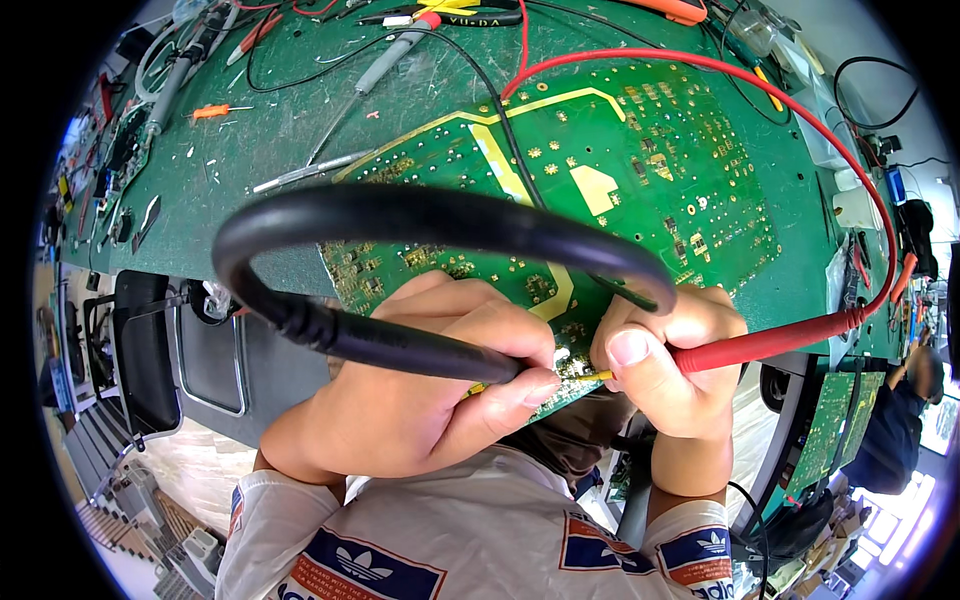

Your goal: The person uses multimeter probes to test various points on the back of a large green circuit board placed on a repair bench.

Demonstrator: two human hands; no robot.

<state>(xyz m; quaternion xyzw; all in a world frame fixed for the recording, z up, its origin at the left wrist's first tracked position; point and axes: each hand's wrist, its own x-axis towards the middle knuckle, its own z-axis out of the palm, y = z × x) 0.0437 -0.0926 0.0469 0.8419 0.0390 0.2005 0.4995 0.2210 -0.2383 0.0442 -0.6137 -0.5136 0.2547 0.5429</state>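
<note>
My left hand (400,410) grips a black test probe (410,348) low over a large green circuit board (640,190), its cable arched in a big loop across the board. My right hand (670,395) pinches a red test probe (765,335), whose red lead curves up around the board's right side. Both probe tips are close together at the board's near edge, between my fingertips; whether they touch it I cannot tell exactly.
The green bench (180,190) holds a grey-handled tool (390,60), tweezers (310,170), an orange screwdriver (212,111) and scattered cables. A black chair (140,350) stands at left. At right are another board (835,420) and a person in dark clothing (885,450).
</note>
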